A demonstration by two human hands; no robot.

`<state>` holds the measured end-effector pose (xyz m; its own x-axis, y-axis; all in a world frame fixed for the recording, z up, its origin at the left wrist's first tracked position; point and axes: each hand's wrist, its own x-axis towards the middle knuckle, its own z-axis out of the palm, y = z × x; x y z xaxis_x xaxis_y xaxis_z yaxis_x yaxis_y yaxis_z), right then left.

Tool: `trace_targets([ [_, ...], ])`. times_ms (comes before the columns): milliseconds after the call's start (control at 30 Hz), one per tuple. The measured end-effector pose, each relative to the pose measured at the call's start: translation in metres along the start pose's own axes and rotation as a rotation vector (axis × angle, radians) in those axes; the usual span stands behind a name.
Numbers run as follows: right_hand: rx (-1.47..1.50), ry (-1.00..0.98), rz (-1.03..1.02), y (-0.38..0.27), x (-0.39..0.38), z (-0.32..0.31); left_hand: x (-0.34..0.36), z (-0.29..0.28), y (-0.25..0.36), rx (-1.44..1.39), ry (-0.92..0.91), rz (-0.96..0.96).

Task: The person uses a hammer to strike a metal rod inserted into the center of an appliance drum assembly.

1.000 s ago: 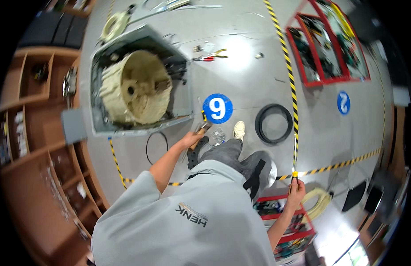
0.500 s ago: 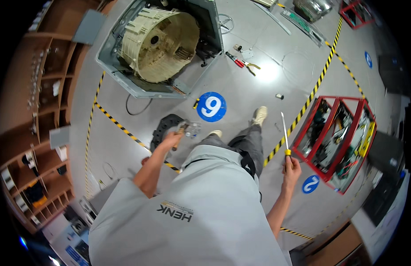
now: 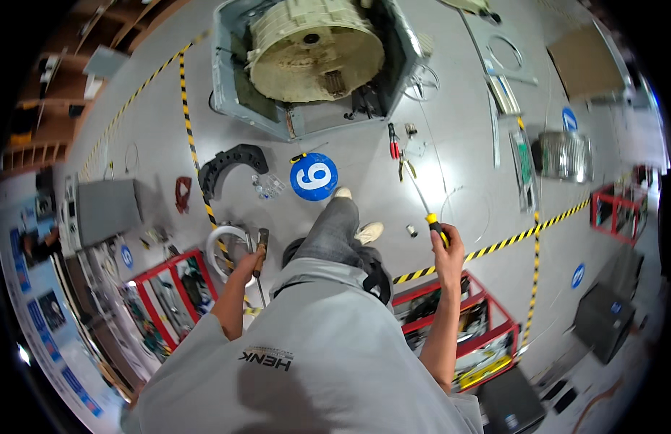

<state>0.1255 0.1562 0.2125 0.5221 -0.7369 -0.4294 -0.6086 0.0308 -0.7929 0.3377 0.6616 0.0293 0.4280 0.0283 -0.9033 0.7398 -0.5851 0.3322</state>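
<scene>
My left hand [image 3: 246, 265] grips a hammer-like tool [image 3: 262, 240] with a wooden handle and a long metal shaft beside it. My right hand [image 3: 449, 255] is closed on a yellow-and-black screwdriver [image 3: 432, 220], its blade angled up the picture. At the top, a cream plastic tub [image 3: 311, 61] lies inside a grey metal casing [image 3: 230, 79]. Red-handled pliers [image 3: 394, 145] and yellow-handled pliers [image 3: 408, 168] lie on the floor below it. A black curved weight [image 3: 230, 160], small hardware bags [image 3: 269, 186] and another small screwdriver [image 3: 299, 158] lie around the blue floor marker [image 3: 313, 176].
Red tool carts stand lower left [image 3: 183, 282] and lower right [image 3: 487, 336]. A perforated steel drum [image 3: 571, 155], metal strips [image 3: 502, 94] and a cardboard-coloured panel [image 3: 581, 61] lie to the right. A grey appliance [image 3: 105, 210] stands left. Striped tape [image 3: 191, 137] crosses the floor.
My view has swung round, so the casing now sits top middle and the carts have shifted. Both hands keep their tools; my right hand is higher in the picture.
</scene>
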Motion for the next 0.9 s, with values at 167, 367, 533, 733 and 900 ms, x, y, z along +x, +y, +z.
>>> trace_targets([
  [167, -0.118, -0.137, -0.152, -0.075, 0.09, 0.035, -0.009, 0.07, -0.054, -0.209, -0.006, -0.155],
  [367, -0.222, -0.253, -0.202, -0.12, 0.174, 0.077, -0.046, 0.138, -0.016, -0.307, 0.117, -0.324],
  [533, -0.328, -0.357, -0.302, -0.163, 0.229, 0.11, -0.029, 0.183, -0.034, -0.47, 0.172, -0.254],
  [733, -0.288, -0.536, -0.429, -0.181, 0.273, 0.126, -0.042, 0.221, -0.017, -0.37, 0.273, -0.043],
  [900, -0.294, -0.739, -0.459, -0.169, 0.287, 0.146, -0.084, 0.246, -0.002, -0.579, 0.341, -0.158],
])
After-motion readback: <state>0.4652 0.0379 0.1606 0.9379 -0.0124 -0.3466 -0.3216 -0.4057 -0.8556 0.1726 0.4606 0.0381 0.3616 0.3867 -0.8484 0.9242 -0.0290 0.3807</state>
